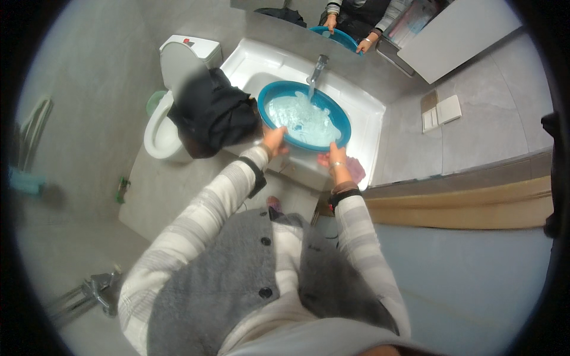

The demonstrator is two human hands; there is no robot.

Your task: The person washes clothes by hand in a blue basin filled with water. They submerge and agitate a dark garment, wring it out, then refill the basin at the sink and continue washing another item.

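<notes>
The fingers of the left hand [275,140] are curling over the near rim of the round blue plastic basin [304,115], thumb on top, and the right hand [336,155] is gripping the same rim a little further round, so both are clenched on the bowl's edge. The basin is sitting in the white rectangular ceramic sink [362,113], filling with foamy water as a thin stream is running into it from the chrome tap [317,70] behind.

To my eye, the grip is sitting too close together on the near side; spreading the hands toward opposite edges would keep the bowl level once it is heavy. Holding it flat on the sink bottom while the water is running looks wiser than lifting, since a tilt toward the body would be spilling suds over the front.

A dark bundle of cloth [211,113] is lying on the sink's left edge, draping toward the white toilet [169,121] beside it. A pinkish cloth [355,169] is hanging just under the right hand. In the mirror [285,7] above, the same two hands and the basin are showing in reflection.
</notes>
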